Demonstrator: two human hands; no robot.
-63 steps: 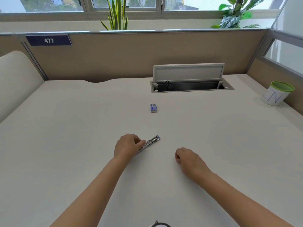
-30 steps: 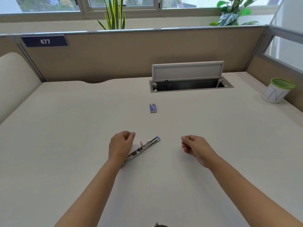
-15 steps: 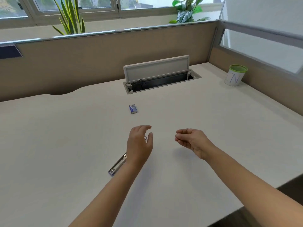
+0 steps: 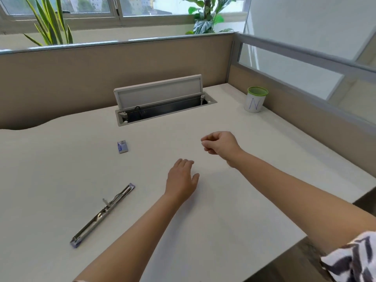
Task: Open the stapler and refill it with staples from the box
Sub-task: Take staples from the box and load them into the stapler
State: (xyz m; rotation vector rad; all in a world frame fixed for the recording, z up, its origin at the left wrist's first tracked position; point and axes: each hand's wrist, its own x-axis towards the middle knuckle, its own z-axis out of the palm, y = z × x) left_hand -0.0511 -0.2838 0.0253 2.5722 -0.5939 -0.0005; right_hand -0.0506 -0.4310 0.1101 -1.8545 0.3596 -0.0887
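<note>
The stapler [image 4: 102,214] lies unfolded flat on the pale tabletop [image 4: 234,210] in the lower left of the frame, stretched out as a long thin metal strip running diagonally, touched by neither hand. The small blue staple box [image 4: 122,146] sits left of centre, well apart from the stapler, toward the open cable hatch [image 4: 162,102] in the upper middle. The left hand [image 4: 181,181] hovers palm down at the centre, fingers loosely spread and holding nothing. The right hand [image 4: 220,145] is above and to the right of it, fingers curled in with thumb and fingertips pressed together; whether it pinches anything cannot be told. A green-rimmed cup [image 4: 256,99] stands at the upper right.
</note>
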